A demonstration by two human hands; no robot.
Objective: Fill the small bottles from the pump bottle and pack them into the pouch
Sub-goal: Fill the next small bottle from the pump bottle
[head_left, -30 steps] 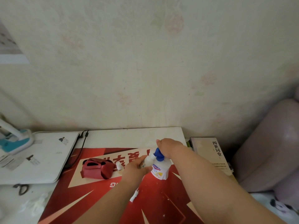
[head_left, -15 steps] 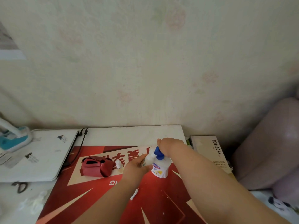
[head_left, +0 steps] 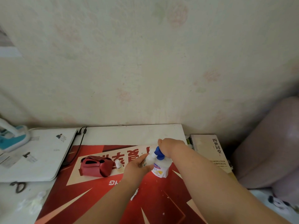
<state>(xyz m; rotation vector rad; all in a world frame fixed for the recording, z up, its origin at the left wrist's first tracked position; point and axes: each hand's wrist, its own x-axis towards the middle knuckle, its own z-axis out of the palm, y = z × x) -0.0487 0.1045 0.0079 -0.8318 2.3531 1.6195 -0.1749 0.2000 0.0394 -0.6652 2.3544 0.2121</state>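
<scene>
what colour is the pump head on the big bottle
Blue: the pump head sits on a white pump bottle, under the right hand. Head view, the only one.

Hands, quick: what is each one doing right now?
Left hand: closed around a small bottle held at the spout.
Right hand: pressing down on the pump bottle's blue pump head.

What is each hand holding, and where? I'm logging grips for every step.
Left hand holds a small bottle by its body, mouth at the spout. Right hand presses the pump bottle by its blue head.
</scene>
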